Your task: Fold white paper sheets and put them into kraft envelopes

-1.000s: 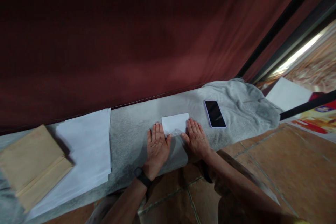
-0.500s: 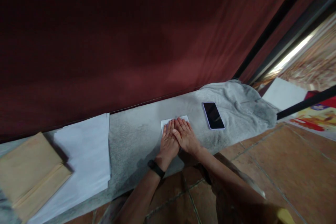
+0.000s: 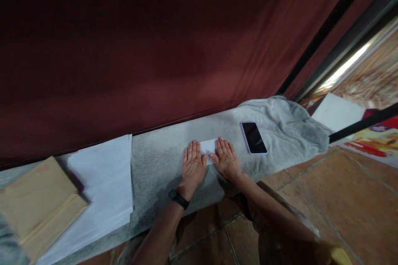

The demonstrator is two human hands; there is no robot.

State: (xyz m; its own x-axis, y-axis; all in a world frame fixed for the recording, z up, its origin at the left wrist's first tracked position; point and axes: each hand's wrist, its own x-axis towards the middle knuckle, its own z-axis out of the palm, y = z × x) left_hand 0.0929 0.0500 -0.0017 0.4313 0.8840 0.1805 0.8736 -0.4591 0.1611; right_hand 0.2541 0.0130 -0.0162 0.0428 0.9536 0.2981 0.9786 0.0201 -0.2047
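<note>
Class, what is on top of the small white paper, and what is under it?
The left hand and right hand rest on the small white paper, covering its sides. Grey cloth shows around it; what lies directly beneath is hidden.

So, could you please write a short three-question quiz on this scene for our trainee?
1. True or false: the left hand and the right hand both touch the small paper.
2. On which side is the black wristband worn: (A) right, (B) left, (C) both?
3. Fill in: the phone rests on the grey ____.

Key: 1. True. 2. B. 3. Cloth.
</note>
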